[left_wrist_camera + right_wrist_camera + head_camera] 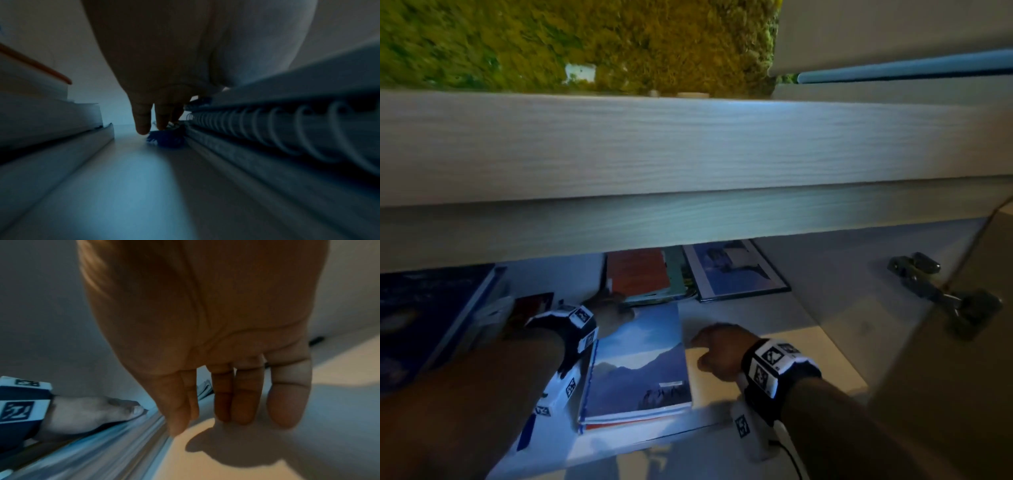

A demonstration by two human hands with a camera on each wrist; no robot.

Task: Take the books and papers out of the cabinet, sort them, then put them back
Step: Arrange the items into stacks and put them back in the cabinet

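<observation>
Spiral notebook (640, 359) is lying on cabinet shelf (808, 342) btwn both hands. Its far corner is being touched by left hand (607, 308), fingers extended. Right hand (717, 351), fingers relaxed, nothing held, is being kept just right of it.

— Left hand (607, 310)?
— Forearm stretched forward, a black strap with printed markers round the wrist. In the left wrist view the fingers (142, 120) point down and forward, side by side, nearly straight. I cannot tell whether they grip anything.
— Right hand (717, 349)?
— Lower and nearer, forearm coming in from the right, a strap of the same kind on the wrist. Palm faces down; the fingers (244, 402) hang loosely, slightly bent, holding nothing.
</observation>
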